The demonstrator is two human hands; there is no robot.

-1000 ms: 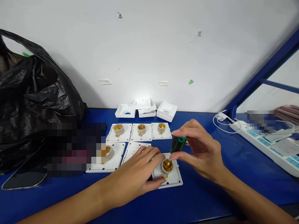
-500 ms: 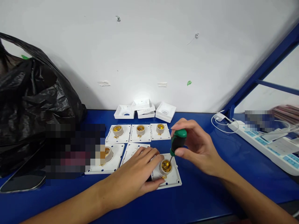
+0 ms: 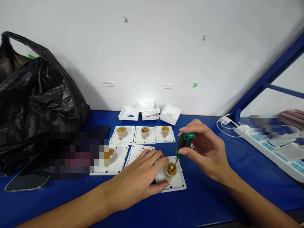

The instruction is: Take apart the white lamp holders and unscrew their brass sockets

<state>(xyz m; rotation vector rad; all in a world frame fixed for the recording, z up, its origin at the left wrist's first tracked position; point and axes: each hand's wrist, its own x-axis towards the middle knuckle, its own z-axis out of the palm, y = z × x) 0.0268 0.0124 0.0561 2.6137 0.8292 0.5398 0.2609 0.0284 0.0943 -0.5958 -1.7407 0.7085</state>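
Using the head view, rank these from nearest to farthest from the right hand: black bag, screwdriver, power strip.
1. Screwdriver: in the right hand's grip, between thumb and fingers.
2. Power strip: on the table, off to the right.
3. Black bag: at the far left, beyond the left forearm.

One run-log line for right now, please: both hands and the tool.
left hand: resting on white plate | right hand: gripping green-and-black screwdriver | shaft: angled down into round socket on same plate
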